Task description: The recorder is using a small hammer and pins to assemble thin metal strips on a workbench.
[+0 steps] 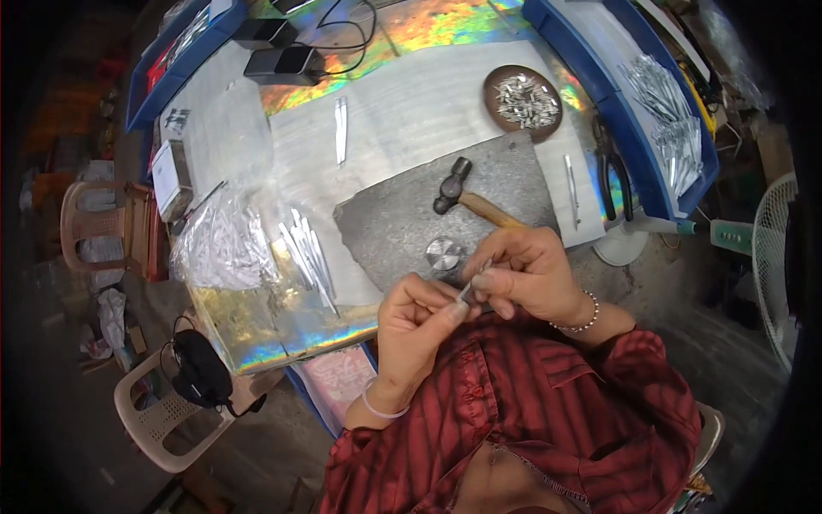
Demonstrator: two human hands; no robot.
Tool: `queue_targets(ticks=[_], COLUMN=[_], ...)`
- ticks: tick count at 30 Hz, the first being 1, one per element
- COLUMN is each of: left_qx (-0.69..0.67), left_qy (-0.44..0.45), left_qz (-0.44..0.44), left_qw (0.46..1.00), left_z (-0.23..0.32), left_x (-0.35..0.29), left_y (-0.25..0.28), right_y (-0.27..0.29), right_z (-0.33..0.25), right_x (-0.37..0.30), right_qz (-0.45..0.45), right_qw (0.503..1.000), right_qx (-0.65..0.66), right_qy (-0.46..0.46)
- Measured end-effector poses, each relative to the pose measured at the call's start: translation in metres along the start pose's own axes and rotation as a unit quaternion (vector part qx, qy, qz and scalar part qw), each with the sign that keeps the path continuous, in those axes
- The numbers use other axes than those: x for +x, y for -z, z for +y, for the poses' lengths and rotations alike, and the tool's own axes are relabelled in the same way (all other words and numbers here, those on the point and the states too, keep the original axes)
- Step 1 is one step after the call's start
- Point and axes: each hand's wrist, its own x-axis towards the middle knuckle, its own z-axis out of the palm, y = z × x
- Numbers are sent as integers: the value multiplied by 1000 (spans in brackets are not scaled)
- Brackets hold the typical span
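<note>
Just past the near edge of the grey metal plate [377, 218], both my hands meet in front of my body. My left hand [415, 330] pinches a thin silvery metal piece [465, 293] between thumb and fingers. At its other end, the fingertips of my right hand [539, 274] are closed on the same piece; they hide much of it. A round metal block [444, 254] stands on the plate, close beyond my fingers. Also on the plate lies a hammer [484, 204], its wooden handle running toward my right hand.
A brown dish [491, 94] of small metal parts stands at the back. Slim silvery strips [308, 257] lie left, beside a clear plastic bag [223, 244]. Pliers [610, 176] rest near the right blue tray [655, 193], which holds many metal pieces. Chairs [141, 437] stand left.
</note>
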Motion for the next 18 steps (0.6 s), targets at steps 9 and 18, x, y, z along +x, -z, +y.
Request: queue_targets(ticks=[9, 18], left_qx=[60, -17], left_qy=[121, 169], left_qz=[-40, -46], left_qw=[990, 984], left_z=[20, 26], left_x=[-26, -16], left_y=[16, 26], right_y=[-21, -23], right_z=[12, 12], right_x=[15, 36], right_qz=[-57, -52], right_qw=[990, 980], right_qx=[-100, -56], right_qy=[-81, -184])
